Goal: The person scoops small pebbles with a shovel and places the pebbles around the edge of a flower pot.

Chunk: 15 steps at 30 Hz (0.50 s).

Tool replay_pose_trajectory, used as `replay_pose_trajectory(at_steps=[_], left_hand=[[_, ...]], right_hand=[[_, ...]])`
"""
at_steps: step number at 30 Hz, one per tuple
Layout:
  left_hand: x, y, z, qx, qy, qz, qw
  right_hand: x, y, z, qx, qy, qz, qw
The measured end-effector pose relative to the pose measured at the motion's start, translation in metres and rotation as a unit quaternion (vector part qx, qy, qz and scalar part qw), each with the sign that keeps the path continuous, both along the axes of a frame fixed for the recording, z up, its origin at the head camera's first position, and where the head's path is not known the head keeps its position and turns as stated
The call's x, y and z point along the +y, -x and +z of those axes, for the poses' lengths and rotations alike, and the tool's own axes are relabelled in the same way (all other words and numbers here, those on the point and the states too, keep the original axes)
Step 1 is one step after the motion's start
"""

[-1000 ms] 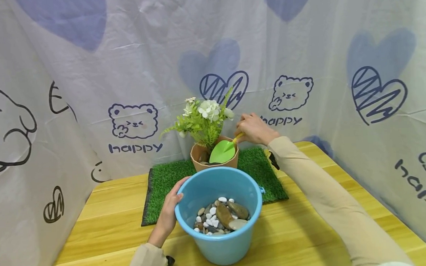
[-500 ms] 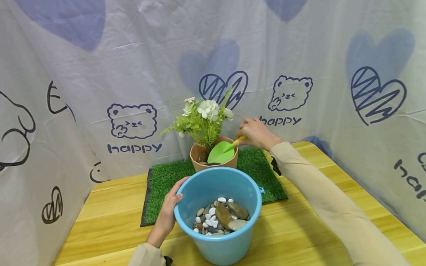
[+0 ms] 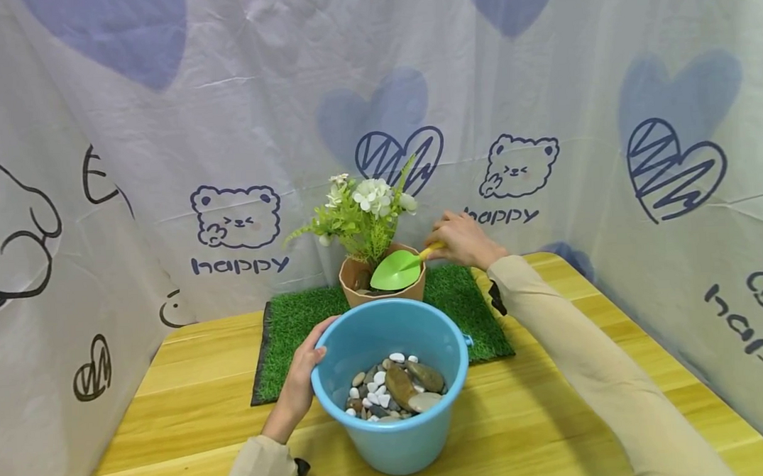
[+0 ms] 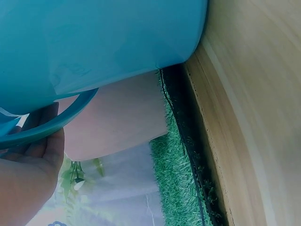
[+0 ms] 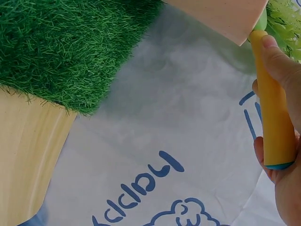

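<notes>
1. The small trowel with a bright green, leaf-shaped blade and a yellow handle [image 3: 396, 269] is at the pot: its blade lies within the mouth, its neck crosses the right rim. Whether the blade touches the contents I cannot tell.
2. The right hand [image 3: 465, 240] is closed around the yellow handle, thumb laid along it near the neck.
3. The peach-coloured pot with flat-sided walls [image 4: 113, 117] stands upright, with dark stones inside and a leafy green plant with white blossoms [image 3: 362, 228] rising from it.
4. The left hand [image 3: 301, 376] grips the left rim of the round light-blue bucket [image 3: 403, 443], thumb over the edge.
5. The bucket stands upright in front of the pot, holding white, grey and brown smooth stones [image 3: 388, 394].
6. Pot on green artificial-grass mat [image 3: 296, 334]; mat on yellow wood-grain table [image 3: 183, 388].
7. Behind hangs a white curtain printed with blue hearts and bears [image 3: 286, 93].
</notes>
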<state>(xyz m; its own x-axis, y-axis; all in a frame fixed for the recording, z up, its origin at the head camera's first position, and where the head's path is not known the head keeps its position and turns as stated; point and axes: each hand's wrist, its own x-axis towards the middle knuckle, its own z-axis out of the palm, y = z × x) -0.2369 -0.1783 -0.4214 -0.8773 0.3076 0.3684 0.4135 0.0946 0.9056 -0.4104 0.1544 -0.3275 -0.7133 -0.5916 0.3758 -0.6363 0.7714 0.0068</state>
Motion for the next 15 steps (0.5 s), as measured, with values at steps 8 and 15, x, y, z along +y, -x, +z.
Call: replay_pose_trajectory(at_steps=[8,15], left_hand=[[0.0,0.0,0.0,-0.003,-0.003,-0.003,1.0],[0.0,0.0,0.0,-0.003,-0.002,0.001,1.0]], right_hand=[[0.003,-0.003,0.003,-0.025,0.009,-0.012,1.0],[0.011,-0.004,0.007,-0.063,0.012,-0.018,0.998]])
